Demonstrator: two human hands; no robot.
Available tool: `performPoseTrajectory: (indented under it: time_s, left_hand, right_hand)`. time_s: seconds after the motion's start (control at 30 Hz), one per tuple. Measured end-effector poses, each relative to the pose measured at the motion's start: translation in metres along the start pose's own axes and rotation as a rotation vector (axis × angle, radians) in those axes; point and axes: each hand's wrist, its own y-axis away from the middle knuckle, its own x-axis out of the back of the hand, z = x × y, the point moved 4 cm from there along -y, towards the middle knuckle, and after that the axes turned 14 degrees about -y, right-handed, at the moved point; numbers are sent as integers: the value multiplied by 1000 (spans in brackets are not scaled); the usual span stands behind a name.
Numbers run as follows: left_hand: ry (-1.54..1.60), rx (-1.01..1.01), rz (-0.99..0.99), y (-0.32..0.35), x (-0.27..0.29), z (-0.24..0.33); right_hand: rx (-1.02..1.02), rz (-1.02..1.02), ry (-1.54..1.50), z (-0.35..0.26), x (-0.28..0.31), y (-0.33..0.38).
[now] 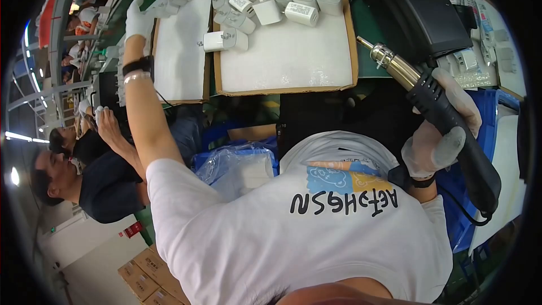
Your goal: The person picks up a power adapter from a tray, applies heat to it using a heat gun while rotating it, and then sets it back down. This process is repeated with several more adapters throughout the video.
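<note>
My right hand (430,149), in a thin pale glove, is closed round the black handle of a hot air gun (435,99). Its metal nozzle points up and left toward the near cardboard tray (285,68). On that tray's white foam lining stand and lie many white plug chargers (302,14), several tipped on their sides. My left arm reaches far out to the left. The white-gloved left hand (136,20) is beside a row of clear-looking chargers (175,1), fingers stretched out; whether it touches them is hard to see.
A second foam-lined tray (182,51) adjoins on the left. A black machine housing (415,14) stands at the right, with packaged chargers (466,59) beyond it. Blue bins (460,192) flank me. A co-worker (107,175) sits at my left, hands raised near the bench.
</note>
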Motion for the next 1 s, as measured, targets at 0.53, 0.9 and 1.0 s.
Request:
performPoseTrajectory:
  time_s: [0.53,0.9,1.0]
  left_hand:
    - [-140,-287,-230,161,40,133]
    - [1202,48,-332,270,76,236]
    - [1242,82,-474,286,59,259]
  right_hand:
    - [16,-26,-108,-5,-3,13]
    - [273,5,-137,-3,6,-1]
    - [276,-154,-7,-10,18,-7]
